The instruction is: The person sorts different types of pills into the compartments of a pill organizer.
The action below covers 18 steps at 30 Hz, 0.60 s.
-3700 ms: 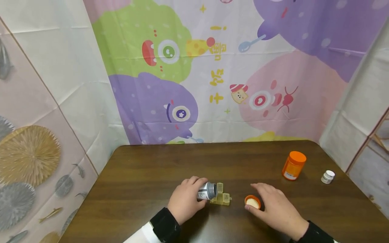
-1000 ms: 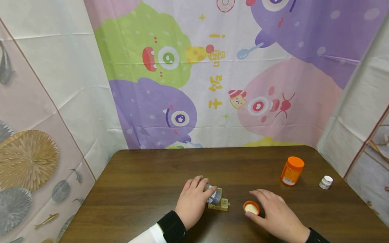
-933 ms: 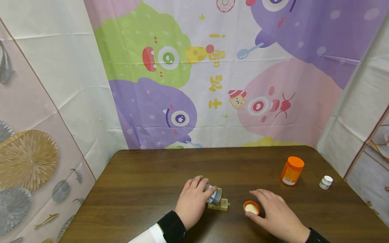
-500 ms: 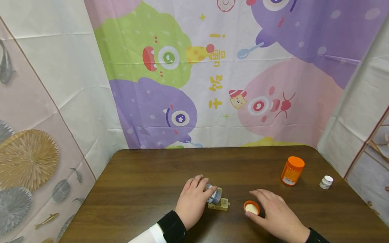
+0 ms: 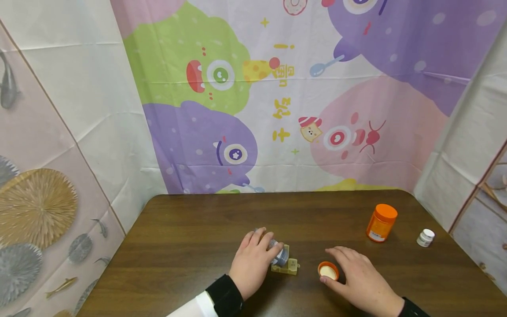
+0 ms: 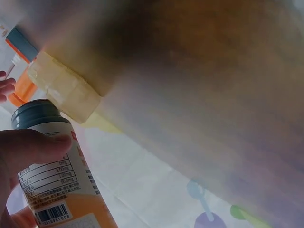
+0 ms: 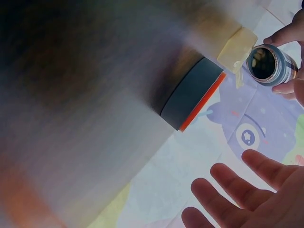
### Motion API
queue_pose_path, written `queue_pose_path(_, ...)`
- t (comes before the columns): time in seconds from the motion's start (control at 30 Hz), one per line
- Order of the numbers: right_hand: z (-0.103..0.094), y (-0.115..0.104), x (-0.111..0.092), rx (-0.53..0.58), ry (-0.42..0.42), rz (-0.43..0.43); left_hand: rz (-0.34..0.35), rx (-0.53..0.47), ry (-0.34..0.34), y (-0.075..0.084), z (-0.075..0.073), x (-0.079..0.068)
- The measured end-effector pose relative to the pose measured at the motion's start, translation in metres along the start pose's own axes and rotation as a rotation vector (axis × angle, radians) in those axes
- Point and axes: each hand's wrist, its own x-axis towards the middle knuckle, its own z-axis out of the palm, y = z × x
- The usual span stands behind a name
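My left hand (image 5: 250,266) grips a pill bottle (image 5: 282,256) with a dark neck and no cap on it. The bottle leans with its mouth down at a small yellow pill box (image 5: 291,266). Pale pills show inside the bottle's mouth (image 7: 264,64) in the right wrist view. A printed label (image 6: 50,175) faces the left wrist camera, where the thumb lies across it. The right hand (image 5: 358,277) rests with fingers spread, holding nothing, just right of the upturned cap (image 5: 328,271). That cap has an orange rim and a dark side. Part of the pill box is hidden behind the bottle.
An orange jar (image 5: 381,223) with an orange lid stands at the back right of the brown table (image 5: 198,220). Right of it is a small white bottle (image 5: 425,237). A patterned cloth (image 5: 285,167) hangs behind the table's far edge.
Since the oldest frame, my left hand has turned over and tipped the bottle down against the pill box. The head view has shifted slightly. Over the last second almost nothing moves.
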Motion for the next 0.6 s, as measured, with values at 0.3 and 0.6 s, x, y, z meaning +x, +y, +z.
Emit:
queue_pose_path(0.3,-0.0013,-0.0004,0.0011,0.002,-0.027,0.020,0.009,0.007,-0.010,-0.0001,-0.0008,-0.0002)
queue_pose_path(0.6,-0.0019,-0.0011,0.0008,0.012,-0.029,0.020,0.004,0.015,-0.006,-0.0023,0.0001,-0.0001)
